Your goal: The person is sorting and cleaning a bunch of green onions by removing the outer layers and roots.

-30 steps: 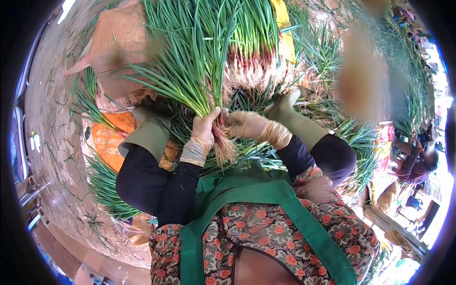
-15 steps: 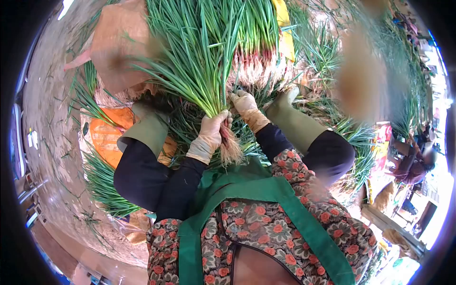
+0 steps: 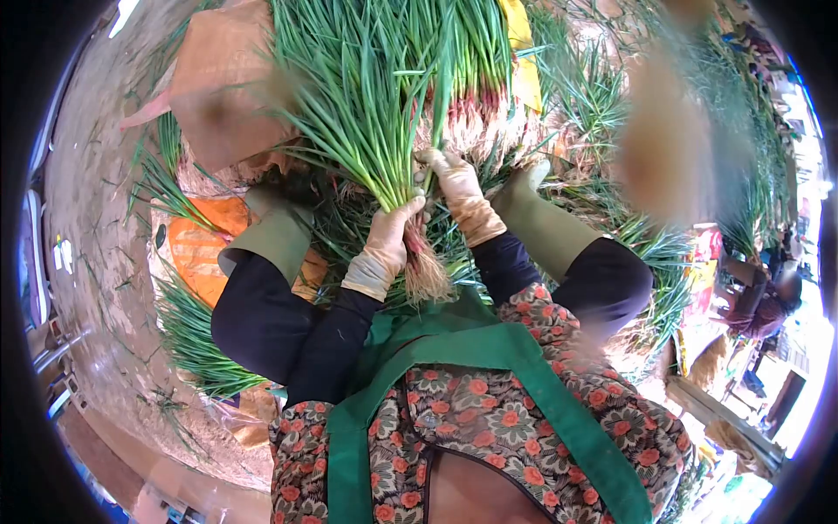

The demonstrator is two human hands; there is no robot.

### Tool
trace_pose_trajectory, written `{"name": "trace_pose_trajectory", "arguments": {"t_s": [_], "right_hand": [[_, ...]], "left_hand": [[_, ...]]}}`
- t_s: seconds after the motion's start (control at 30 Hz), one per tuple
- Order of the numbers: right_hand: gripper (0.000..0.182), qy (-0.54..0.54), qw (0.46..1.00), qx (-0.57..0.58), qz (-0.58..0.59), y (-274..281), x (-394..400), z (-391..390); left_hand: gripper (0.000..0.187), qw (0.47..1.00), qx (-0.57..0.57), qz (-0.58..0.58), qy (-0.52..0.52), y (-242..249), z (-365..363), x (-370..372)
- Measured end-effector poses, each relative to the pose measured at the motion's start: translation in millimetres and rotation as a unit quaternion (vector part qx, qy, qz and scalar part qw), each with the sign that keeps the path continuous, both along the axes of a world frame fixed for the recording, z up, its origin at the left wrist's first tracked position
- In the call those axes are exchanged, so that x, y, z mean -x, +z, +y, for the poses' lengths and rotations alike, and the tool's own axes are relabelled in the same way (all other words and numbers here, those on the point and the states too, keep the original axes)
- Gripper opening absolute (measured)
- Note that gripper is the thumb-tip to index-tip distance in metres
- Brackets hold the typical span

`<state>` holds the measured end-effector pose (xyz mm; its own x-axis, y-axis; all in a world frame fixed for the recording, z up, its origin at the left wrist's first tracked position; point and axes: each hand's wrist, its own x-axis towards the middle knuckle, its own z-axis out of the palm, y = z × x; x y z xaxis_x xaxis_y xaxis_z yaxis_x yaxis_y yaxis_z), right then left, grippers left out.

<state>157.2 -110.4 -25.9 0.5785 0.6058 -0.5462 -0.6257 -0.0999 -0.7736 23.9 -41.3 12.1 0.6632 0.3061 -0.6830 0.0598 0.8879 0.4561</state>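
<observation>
A gathered bunch of green onions (image 3: 384, 113) is gripped just above its pale roots by the gloved left hand (image 3: 384, 240), closed tight around the stems in front of the green apron (image 3: 471, 349). Just beyond, the gloved right hand (image 3: 454, 179) is stretched out to the heap of loose green onions (image 3: 476, 96) and its fingers are laid among the reddish stem bases; whether any stalk is pinched cannot be told. The bunch is judged partly built, since much of the heap is left ungathered on the orange sack (image 3: 196, 249) and beyond.
</observation>
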Motion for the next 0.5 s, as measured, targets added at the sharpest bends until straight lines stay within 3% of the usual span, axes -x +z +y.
{"name": "trace_pose_trajectory", "arguments": {"t_s": [0.07, 0.17, 0.27, 0.3, 0.33, 0.4, 0.43, 0.47, 0.5], "right_hand": [[0.03, -0.029, 0.998, 0.003, 0.058, 27.5, 1.6, -13.0], [0.017, -0.135, 0.99, 0.048, 0.008, 21.9, 8.3, -22.4], [0.014, -0.202, 0.909, 0.067, -0.358, 21.8, 21.2, -5.6], [0.014, -0.154, 0.892, 0.135, -0.403, 25.5, 22.1, -5.3], [0.013, -0.139, 0.813, 0.036, -0.565, 32.7, 19.5, 2.3], [0.013, -0.058, 0.768, 0.017, -0.638, 48.6, 22.4, 2.0], [0.012, -0.031, 0.763, 0.026, -0.646, 51.1, 23.1, 3.6], [0.01, 0.004, 0.834, 0.071, -0.548, 62.7, 29.9, 3.3], [0.011, -0.023, 0.913, 0.039, -0.405, 49.7, 35.1, 8.6]], "left_hand": [[0.013, 0.999, 0.047, -0.002, -0.011, 1.9, 5.7, 1.2], [0.013, 0.996, 0.084, -0.025, 0.007, -8.0, -0.7, 0.8], [0.016, 0.992, 0.092, -0.061, -0.059, -0.5, -1.9, -1.2], [0.02, 0.995, 0.094, 0.015, -0.021, 6.2, -10.1, -5.1], [0.02, 0.997, 0.063, 0.011, -0.041, 10.2, -8.3, -4.3], [0.022, 0.997, 0.001, 0.001, -0.08, 12.5, -2.9, -1.4], [0.022, 0.995, -0.003, 0.01, -0.104, 6.1, 0.6, -1.0], [0.022, 0.995, 0.004, 0.012, -0.098, 1.0, 1.2, 0.6], [0.022, 0.995, 0.011, 0.014, -0.094, -4.0, 0.4, 2.0]]}}
